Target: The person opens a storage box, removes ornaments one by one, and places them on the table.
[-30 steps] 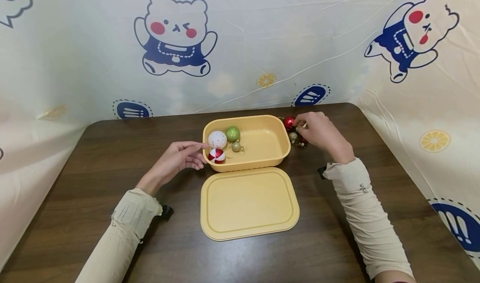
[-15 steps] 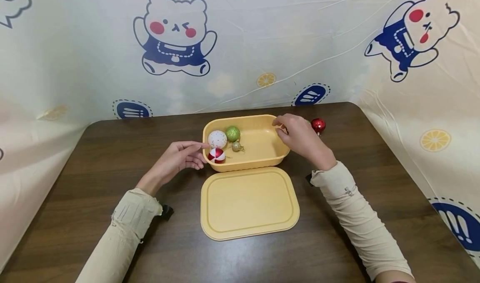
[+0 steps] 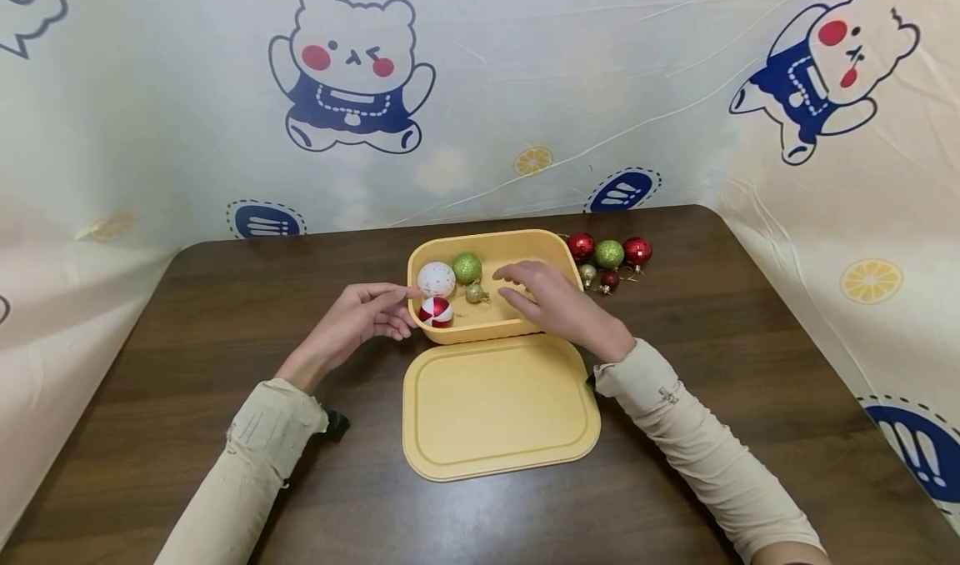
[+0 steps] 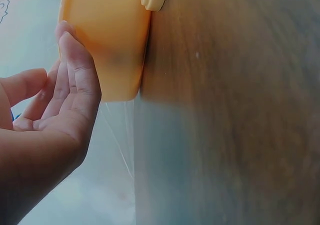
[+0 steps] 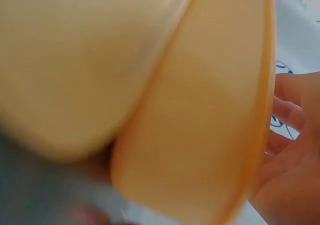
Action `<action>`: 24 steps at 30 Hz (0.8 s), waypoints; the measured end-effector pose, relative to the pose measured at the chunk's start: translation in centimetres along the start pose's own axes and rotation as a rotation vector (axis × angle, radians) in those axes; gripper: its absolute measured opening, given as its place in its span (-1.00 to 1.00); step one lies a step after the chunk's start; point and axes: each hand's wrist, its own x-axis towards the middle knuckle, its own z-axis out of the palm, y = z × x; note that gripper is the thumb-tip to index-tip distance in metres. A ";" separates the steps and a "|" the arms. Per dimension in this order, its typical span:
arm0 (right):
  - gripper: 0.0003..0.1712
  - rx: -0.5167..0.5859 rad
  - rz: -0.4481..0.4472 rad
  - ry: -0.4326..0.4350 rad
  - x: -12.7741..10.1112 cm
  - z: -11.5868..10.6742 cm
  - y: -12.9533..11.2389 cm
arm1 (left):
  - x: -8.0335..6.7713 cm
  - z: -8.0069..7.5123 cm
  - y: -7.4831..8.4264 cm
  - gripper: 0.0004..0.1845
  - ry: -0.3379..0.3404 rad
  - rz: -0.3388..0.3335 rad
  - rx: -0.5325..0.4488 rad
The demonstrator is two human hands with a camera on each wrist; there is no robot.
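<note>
A yellow plastic box [image 3: 495,329] stands on the table. Its left part holds a white speckled bauble [image 3: 436,279], a green glitter bauble [image 3: 467,268], a small gold bauble [image 3: 474,293] and a red-and-white bauble [image 3: 436,312]. My left hand [image 3: 365,313] touches the box's left end with relaxed fingers, its fingertips at the rim; in the left wrist view the fingers [image 4: 77,60] lie along the wall. Over the right half of the box hovers my right hand [image 3: 551,302], fingers loosely bent and apart, nothing visible between them.
Several baubles lie right of the box: a red one [image 3: 581,246], a green one [image 3: 609,254], another red one [image 3: 637,252], a small gold one [image 3: 587,274] and a small dark red one [image 3: 609,281]. The yellow lid [image 3: 501,407] lies flat before the box.
My right hand has moved left from the baubles beside the box to above the box's inside, uncovering those baubles. The left hand stays at the box's left end.
</note>
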 end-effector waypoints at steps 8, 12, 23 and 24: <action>-0.63 0.148 0.069 -0.100 0.2 1.2 -0.2 | -0.2 0.2 -0.1 -0.50 0.003 0.010 -0.001; -0.49 0.122 0.038 -0.172 0.3 1.1 -0.6 | -0.2 0.3 -0.2 -0.50 -0.001 0.015 -0.002; -0.41 0.107 -0.010 -0.293 0.3 1.2 -0.7 | -0.1 0.6 -0.1 -0.53 -0.016 0.021 0.013; -0.41 0.106 -0.007 -0.299 0.3 1.2 -0.7 | -0.1 0.6 0.0 -0.54 -0.017 0.022 0.011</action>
